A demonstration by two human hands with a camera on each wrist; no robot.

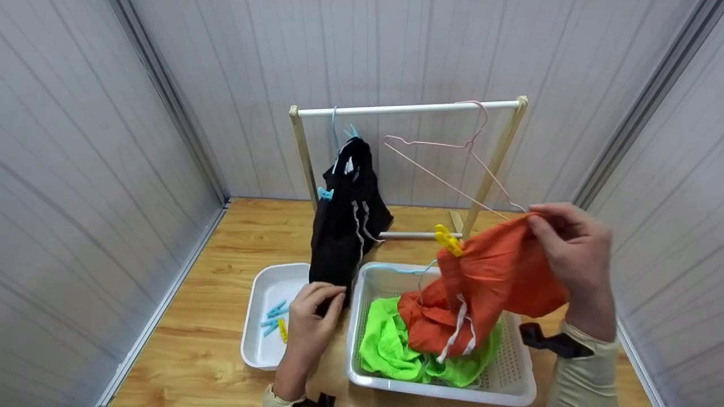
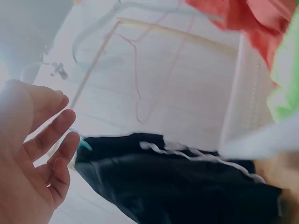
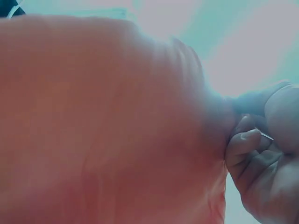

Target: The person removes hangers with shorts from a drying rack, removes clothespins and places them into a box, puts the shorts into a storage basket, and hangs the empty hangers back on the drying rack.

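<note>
My right hand (image 1: 577, 249) pinches the edge of orange drawstring shorts (image 1: 492, 282), lifting that side above the basket. A yellow clothespin (image 1: 448, 240) clips the waistband's other side, and the light blue hook of a hanger (image 1: 427, 267) sticks out beside it. In the right wrist view the orange cloth (image 3: 112, 121) fills most of the picture, with the fingers (image 3: 245, 142) at its edge. My left hand (image 1: 314, 322) hovers by the lower end of black drawstring shorts (image 1: 339, 243). The left wrist view shows its fingers (image 2: 58, 130) loosely bent, holding nothing.
The black shorts hang from a white rack bar (image 1: 407, 108), clipped with blue clothespins (image 1: 325, 194). Beside them hangs a pink hanger (image 1: 435, 144). Bright green cloth (image 1: 390, 339) lies in the white basket (image 1: 441, 387). A white tray (image 1: 254, 316) at left holds blue and yellow clothespins (image 1: 283, 330).
</note>
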